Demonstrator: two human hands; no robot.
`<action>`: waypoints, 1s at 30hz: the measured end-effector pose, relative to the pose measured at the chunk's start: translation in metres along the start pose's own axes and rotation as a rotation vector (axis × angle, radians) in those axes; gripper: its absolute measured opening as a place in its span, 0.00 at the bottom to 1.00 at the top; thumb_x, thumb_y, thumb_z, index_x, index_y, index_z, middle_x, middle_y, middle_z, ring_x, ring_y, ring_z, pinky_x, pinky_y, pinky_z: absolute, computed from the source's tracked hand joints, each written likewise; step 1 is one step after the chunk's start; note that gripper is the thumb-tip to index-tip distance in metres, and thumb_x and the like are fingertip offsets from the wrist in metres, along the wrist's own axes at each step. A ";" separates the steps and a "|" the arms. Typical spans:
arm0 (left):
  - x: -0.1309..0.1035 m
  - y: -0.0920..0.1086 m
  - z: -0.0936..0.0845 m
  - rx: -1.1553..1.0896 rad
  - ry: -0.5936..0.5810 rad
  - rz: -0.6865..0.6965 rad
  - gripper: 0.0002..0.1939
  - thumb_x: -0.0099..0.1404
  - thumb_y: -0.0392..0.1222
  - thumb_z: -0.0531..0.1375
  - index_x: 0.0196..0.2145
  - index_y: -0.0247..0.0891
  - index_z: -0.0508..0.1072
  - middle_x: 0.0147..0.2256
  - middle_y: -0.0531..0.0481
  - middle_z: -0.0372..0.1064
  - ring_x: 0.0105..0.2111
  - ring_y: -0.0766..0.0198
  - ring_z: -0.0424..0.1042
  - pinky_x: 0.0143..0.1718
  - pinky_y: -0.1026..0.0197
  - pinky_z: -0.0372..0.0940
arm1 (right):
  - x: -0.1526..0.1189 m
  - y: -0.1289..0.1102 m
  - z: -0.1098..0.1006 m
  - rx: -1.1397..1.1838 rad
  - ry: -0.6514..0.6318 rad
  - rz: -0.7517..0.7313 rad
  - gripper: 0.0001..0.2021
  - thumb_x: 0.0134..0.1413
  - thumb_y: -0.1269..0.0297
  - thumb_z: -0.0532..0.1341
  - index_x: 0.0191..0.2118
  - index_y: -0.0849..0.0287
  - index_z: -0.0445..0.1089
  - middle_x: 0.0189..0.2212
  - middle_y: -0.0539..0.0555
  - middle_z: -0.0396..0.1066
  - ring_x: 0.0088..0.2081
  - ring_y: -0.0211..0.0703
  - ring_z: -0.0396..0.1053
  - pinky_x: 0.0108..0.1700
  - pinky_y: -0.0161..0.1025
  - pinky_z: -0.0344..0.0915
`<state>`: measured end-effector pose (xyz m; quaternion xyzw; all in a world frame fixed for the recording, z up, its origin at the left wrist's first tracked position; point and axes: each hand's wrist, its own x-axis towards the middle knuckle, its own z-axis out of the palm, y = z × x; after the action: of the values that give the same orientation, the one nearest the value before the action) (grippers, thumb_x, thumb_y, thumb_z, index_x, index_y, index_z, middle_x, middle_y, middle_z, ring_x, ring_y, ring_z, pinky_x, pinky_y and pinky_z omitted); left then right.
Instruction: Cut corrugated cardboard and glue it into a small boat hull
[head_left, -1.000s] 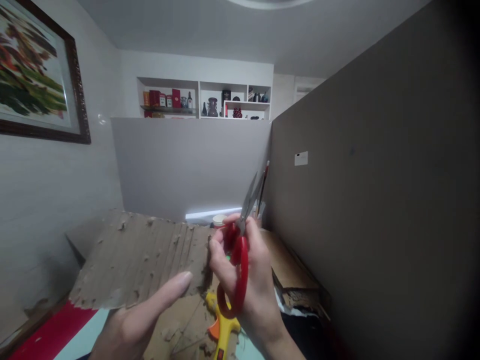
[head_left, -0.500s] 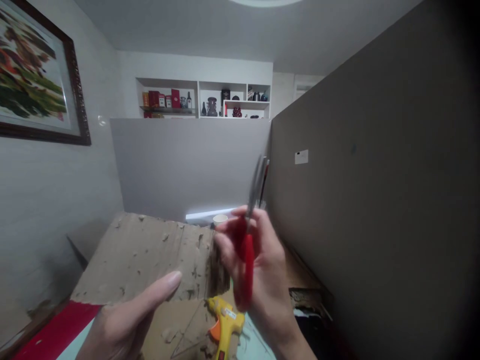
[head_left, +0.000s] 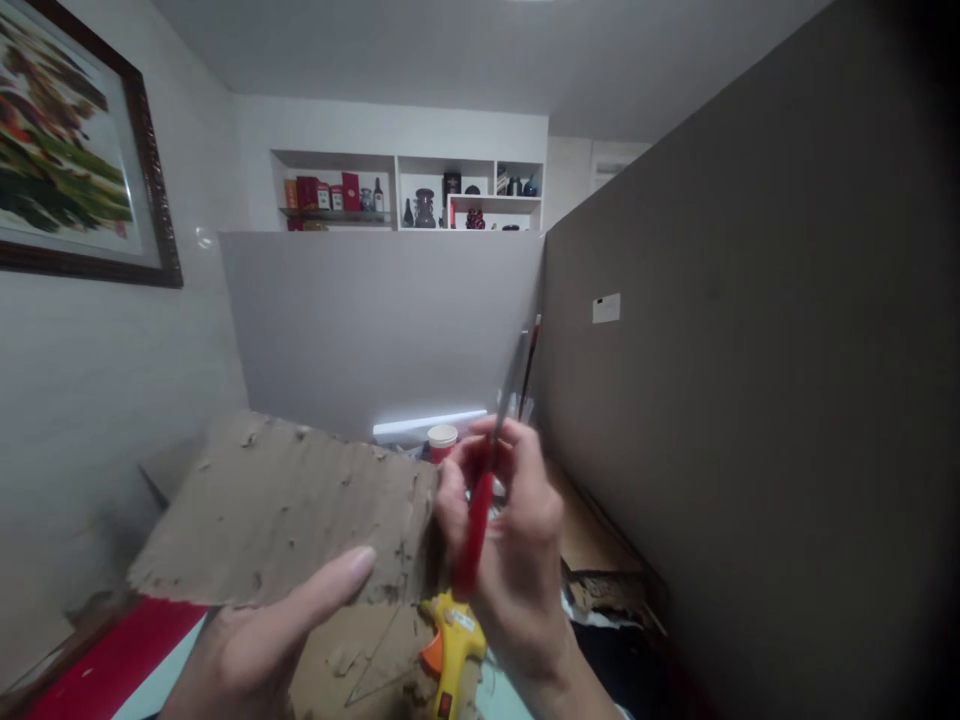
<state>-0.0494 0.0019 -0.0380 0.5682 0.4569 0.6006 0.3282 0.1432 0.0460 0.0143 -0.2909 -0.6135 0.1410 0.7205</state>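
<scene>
A rough, torn piece of cardboard (head_left: 292, 510) is raised in front of me, its near edge in my left hand (head_left: 262, 640), thumb on top and the other fingers hidden beneath. Red-handled scissors (head_left: 474, 540) stand with their blurred blades pointing up in my right hand (head_left: 517, 540). The fingertips of that hand are at the cardboard's right edge. Below it lies a yellow glue gun (head_left: 459, 640) with an orange trigger, on another brown cardboard sheet (head_left: 330, 690).
A white-rimmed cup (head_left: 442, 436) and a white roll (head_left: 427, 424) are behind the cardboard. A grey panel (head_left: 750, 400) rises on the right, another panel (head_left: 375, 330) ahead. More cardboard (head_left: 600, 545) lies at the right.
The scissors have tilted and shifted slightly left with my right hand. The held cardboard has tilted a little, and more of the cup shows.
</scene>
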 end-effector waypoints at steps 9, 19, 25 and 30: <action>-0.001 0.005 0.007 0.352 0.179 0.153 0.19 0.60 0.54 0.66 0.49 0.55 0.80 0.51 0.62 0.77 0.55 0.50 0.73 0.65 0.56 0.55 | -0.005 -0.014 0.002 0.084 -0.229 0.085 0.09 0.60 0.69 0.61 0.46 0.53 0.65 0.32 0.49 0.74 0.31 0.41 0.76 0.33 0.37 0.72; 0.010 0.018 0.037 -0.026 -0.071 -0.052 0.20 0.71 0.51 0.51 0.45 0.47 0.82 0.53 0.59 0.75 0.64 0.54 0.61 0.67 0.58 0.53 | -0.023 0.002 0.030 0.199 -0.029 0.031 0.21 0.55 0.73 0.64 0.53 0.49 0.65 0.37 0.49 0.76 0.38 0.40 0.77 0.40 0.35 0.74; 0.010 0.037 0.044 -0.193 -0.136 -0.178 0.23 0.69 0.52 0.53 0.54 0.42 0.77 0.57 0.54 0.72 0.68 0.56 0.49 0.68 0.56 0.50 | -0.012 -0.004 0.023 0.311 -0.109 0.183 0.14 0.56 0.70 0.64 0.47 0.53 0.66 0.31 0.47 0.73 0.31 0.37 0.74 0.35 0.32 0.74; 0.011 0.043 0.055 -0.292 -0.210 -0.238 0.29 0.71 0.56 0.48 0.58 0.37 0.74 0.60 0.48 0.69 0.66 0.52 0.57 0.65 0.54 0.57 | -0.009 -0.007 0.016 0.272 -0.108 0.189 0.14 0.57 0.68 0.64 0.47 0.54 0.65 0.34 0.50 0.74 0.34 0.41 0.76 0.38 0.37 0.74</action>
<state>0.0087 0.0055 0.0025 0.5162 0.3921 0.5550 0.5213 0.1245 0.0400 0.0124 -0.2391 -0.5964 0.3055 0.7027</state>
